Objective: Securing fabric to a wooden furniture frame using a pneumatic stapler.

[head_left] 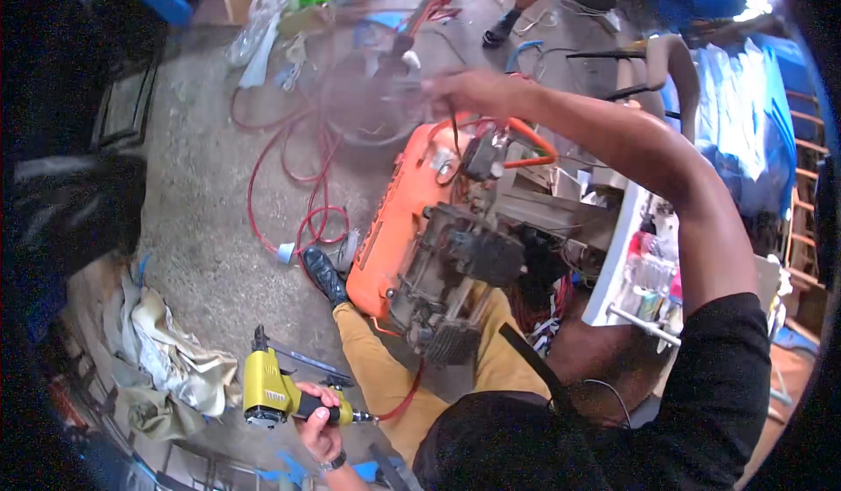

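Observation:
My left hand [319,423] grips a yellow and black nail gun [270,386] at the lower left, with a red hose running from its fitting. My right arm reaches up across the view, and my right hand [451,92] is blurred beside a dark round object [359,97] on a pole, possibly a fan, also blurred. What that hand's fingers hold, if anything, is unclear. Below it, an orange air compressor [372,263] with a dark motor [477,254] stands between my legs.
Red hoses [267,167] coil on the concrete floor [201,202]. Crumpled cloth [175,351] lies at left, plastic bags [263,35] behind. A white shelf of small items [653,268] and blue-wrapped bundles [745,123] are at right. Another person's leg [517,14] shows at top.

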`<control>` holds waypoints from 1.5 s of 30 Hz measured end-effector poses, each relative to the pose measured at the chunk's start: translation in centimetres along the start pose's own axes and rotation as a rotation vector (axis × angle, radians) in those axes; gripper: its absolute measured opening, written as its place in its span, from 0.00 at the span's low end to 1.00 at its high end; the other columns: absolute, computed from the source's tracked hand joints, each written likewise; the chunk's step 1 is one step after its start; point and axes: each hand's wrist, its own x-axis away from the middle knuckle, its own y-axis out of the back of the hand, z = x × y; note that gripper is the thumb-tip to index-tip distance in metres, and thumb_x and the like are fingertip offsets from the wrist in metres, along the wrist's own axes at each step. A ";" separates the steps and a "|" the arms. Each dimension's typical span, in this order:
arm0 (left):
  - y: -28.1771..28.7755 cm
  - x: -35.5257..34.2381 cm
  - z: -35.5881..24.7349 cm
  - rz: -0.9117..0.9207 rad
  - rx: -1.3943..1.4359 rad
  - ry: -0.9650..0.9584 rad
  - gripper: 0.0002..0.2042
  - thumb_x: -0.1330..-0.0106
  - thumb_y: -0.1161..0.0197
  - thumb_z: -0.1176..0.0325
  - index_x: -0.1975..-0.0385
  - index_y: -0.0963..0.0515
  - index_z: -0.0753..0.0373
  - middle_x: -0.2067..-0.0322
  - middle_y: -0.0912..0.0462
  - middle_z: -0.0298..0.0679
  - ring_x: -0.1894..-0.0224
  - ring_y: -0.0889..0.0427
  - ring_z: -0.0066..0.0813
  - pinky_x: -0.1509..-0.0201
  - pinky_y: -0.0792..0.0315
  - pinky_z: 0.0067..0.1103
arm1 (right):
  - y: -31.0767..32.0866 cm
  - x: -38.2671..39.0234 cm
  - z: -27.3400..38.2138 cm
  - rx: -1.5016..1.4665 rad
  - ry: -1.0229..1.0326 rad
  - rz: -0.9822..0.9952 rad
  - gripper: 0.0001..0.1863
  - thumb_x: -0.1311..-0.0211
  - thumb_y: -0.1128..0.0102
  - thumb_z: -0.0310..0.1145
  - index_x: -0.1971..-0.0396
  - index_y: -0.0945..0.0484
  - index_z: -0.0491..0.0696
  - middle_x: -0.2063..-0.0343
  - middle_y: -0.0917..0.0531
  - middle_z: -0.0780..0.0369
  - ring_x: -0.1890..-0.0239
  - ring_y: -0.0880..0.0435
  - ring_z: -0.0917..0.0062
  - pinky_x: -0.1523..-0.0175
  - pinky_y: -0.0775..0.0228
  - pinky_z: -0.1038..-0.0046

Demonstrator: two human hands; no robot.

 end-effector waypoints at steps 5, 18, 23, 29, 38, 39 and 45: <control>-3.6 0.7 -1.2 0.043 -0.008 -0.073 0.15 0.50 0.40 0.73 0.63 0.34 0.65 0.72 0.31 0.38 0.68 0.30 0.29 0.59 0.34 0.25 | 5.8 8.9 2.9 -0.057 0.156 -0.199 0.13 0.36 0.43 0.42 0.64 0.26 0.46 0.72 0.24 0.67 0.67 0.23 0.82 0.53 0.31 0.75; -9.4 2.8 -4.3 0.152 -0.274 -0.107 0.16 0.48 0.38 0.75 0.59 0.32 0.67 0.70 0.29 0.39 0.68 0.28 0.28 0.61 0.31 0.24 | 9.8 20.8 -2.4 -0.664 0.841 -0.523 0.15 0.32 0.50 0.38 0.54 0.27 0.42 0.59 0.20 0.57 0.55 0.20 0.70 0.47 0.29 0.67; -10.1 3.9 -4.3 0.105 -0.318 -0.131 0.15 0.48 0.39 0.76 0.60 0.32 0.66 0.70 0.28 0.38 0.68 0.27 0.28 0.61 0.30 0.24 | 19.6 25.5 2.7 -0.867 0.790 -0.673 0.21 0.28 0.62 0.43 0.60 0.27 0.40 0.64 0.18 0.55 0.63 0.19 0.66 0.57 0.26 0.67; -10.3 4.6 -2.9 -0.035 -0.266 -0.079 0.13 0.49 0.40 0.74 0.63 0.31 0.67 0.73 0.27 0.39 0.71 0.27 0.28 0.63 0.30 0.23 | 22.0 28.1 1.4 -0.960 0.971 -0.420 0.15 0.30 0.55 0.41 0.63 0.26 0.44 0.70 0.20 0.57 0.65 0.20 0.65 0.57 0.26 0.61; -10.6 3.7 -1.9 -0.041 -0.222 -0.030 0.11 0.44 0.42 0.72 0.62 0.31 0.67 0.75 0.27 0.39 0.71 0.27 0.28 0.61 0.30 0.24 | 24.1 33.8 3.7 -0.546 0.686 -0.753 0.22 0.29 0.55 0.43 0.44 0.32 0.42 0.81 0.30 0.71 0.78 0.31 0.85 0.67 0.34 0.79; -10.7 3.3 -1.7 -0.021 -0.202 -0.021 0.11 0.43 0.42 0.72 0.62 0.32 0.67 0.75 0.27 0.39 0.71 0.28 0.28 0.60 0.30 0.24 | 24.4 33.9 3.4 -0.524 0.709 -0.726 0.20 0.29 0.55 0.42 0.48 0.28 0.42 0.81 0.28 0.70 0.78 0.28 0.83 0.69 0.32 0.78; -11.3 1.7 -0.7 -0.003 -0.310 0.028 0.11 0.42 0.43 0.71 0.62 0.32 0.65 0.75 0.28 0.37 0.71 0.29 0.29 0.60 0.31 0.24 | 26.9 32.2 1.4 -0.493 0.486 -0.845 0.14 0.32 0.53 0.37 0.59 0.23 0.44 0.79 0.22 0.70 0.79 0.26 0.86 0.75 0.34 0.84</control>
